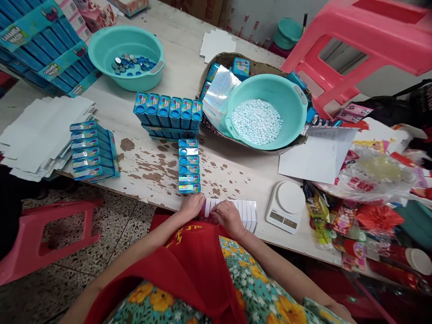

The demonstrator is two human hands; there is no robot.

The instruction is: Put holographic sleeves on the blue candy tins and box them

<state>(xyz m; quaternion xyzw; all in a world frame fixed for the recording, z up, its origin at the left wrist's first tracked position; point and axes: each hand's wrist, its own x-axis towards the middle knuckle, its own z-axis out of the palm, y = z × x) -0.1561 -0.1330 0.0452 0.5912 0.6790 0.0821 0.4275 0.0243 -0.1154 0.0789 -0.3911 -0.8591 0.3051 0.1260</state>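
At the table's near edge lies a sheet of white strips (249, 215), purple at its left end. My left hand (191, 206) is closed at that left end, its fingertips partly hidden. Over the sheet, my right hand (230, 217) has its fingers bent together in a pinch; what they hold is too small to make out. Just beyond my left hand stands a column of small blue tins (189, 169), some with shiny tops. Farther back, a row of blue tins (164, 107) sits in a display tray, and another tray of tins (92, 150) stands to the left.
A turquoise basin (126, 81) holds round lids. Another basin (293, 108) of pale candies rests on a carton (211, 121) of tins. White cards (47, 135) are piled left, with stacked display boxes (43, 49) behind. Right are a kitchen scale (285, 206), plastic bags (378, 168) and a pink stool (324, 36).
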